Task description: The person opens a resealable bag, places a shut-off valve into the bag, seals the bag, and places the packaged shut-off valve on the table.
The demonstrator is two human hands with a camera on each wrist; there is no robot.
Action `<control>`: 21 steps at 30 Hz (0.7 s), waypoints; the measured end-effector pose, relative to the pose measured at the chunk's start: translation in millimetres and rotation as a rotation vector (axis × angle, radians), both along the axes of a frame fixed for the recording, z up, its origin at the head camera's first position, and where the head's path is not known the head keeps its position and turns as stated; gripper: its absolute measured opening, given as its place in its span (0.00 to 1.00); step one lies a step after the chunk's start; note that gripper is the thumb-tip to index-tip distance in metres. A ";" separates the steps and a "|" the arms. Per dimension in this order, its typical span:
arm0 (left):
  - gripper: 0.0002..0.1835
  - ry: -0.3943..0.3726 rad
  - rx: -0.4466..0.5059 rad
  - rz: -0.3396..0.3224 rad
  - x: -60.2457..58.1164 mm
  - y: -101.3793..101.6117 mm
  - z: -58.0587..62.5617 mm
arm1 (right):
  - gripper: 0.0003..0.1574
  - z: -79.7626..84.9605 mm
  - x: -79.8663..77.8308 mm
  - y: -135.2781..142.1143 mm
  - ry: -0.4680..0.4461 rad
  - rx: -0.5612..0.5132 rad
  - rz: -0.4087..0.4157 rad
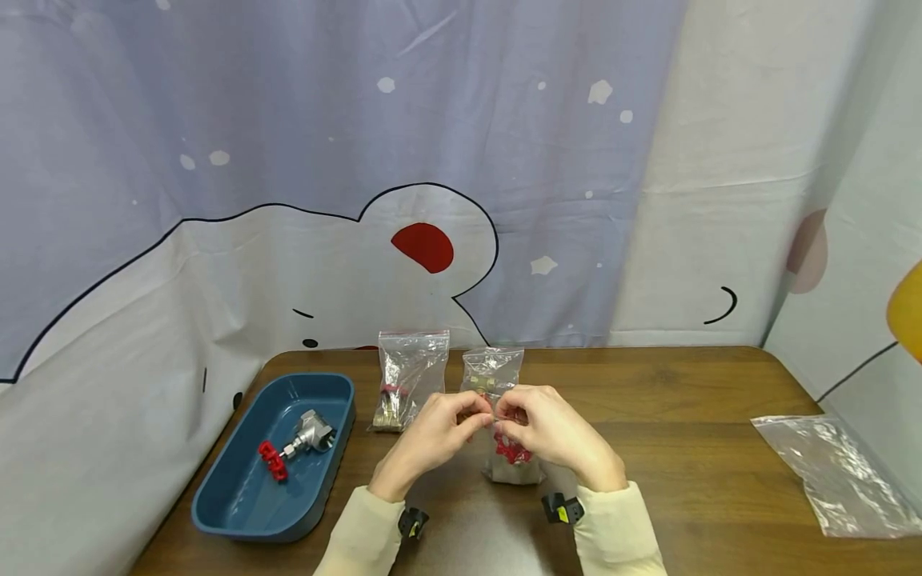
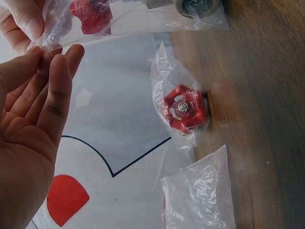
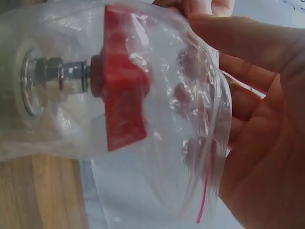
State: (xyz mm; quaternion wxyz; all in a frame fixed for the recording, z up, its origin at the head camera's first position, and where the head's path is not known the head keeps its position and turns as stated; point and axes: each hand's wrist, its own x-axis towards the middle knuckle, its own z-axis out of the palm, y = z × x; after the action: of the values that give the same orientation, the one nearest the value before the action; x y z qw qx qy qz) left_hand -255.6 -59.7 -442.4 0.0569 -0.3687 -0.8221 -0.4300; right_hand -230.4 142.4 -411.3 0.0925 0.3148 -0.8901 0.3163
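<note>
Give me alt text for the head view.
Left hand and right hand pinch a clear plastic bag containing a red handwheel, over a brown wooden table. At left, a blue rounded tray holds a silver metal valve with a red handle; two filled clear bags sit farther back, another clear bag lies far right.
</note>
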 end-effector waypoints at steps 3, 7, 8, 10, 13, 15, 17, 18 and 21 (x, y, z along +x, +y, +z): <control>0.02 0.012 -0.005 0.003 0.1 0.5 -0.5 | 0.07 0.4 0.4 -1.2 0.007 0.011 -0.015; 0.02 0.026 -0.011 0.002 -0.1 0.7 -1.3 | 0.09 -0.1 0.7 -2.8 0.009 -0.008 -0.027; 0.02 0.029 -0.010 -0.001 -0.2 0.6 -1.5 | 0.09 -0.3 0.8 -2.9 0.006 -0.016 -0.027; 0.02 0.039 -0.011 -0.007 -0.3 0.4 -1.6 | 0.10 -0.3 1.1 -2.8 0.002 -0.031 -0.023; 0.02 0.055 -0.007 -0.021 -0.2 0.0 -1.1 | 0.11 0.0 1.6 -2.2 -0.004 -0.050 -0.014; 0.03 0.063 -0.006 -0.025 -0.1 -0.2 -0.7 | 0.10 0.2 1.6 -2.3 -0.007 -0.050 -0.012; 0.02 0.065 -0.002 -0.026 -0.2 -0.4 -0.5 | 0.09 0.3 1.5 -1.8 -0.013 -0.045 -0.013; 0.02 0.065 0.000 -0.025 -0.1 -0.5 -0.3 | 0.08 0.5 1.5 -1.2 -0.017 -0.043 -0.015; 0.03 0.056 0.013 -0.030 -0.5 -1.0 -0.9 | 0.07 0.6 1.6 1.4 -0.028 -0.038 -0.026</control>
State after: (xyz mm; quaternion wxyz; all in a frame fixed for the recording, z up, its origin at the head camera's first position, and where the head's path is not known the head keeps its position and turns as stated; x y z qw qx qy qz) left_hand -256.2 -60.7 -443.3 0.0758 -0.3926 -0.8117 -0.4257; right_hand -228.8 143.8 -410.7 0.0901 0.2968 -0.8892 0.3363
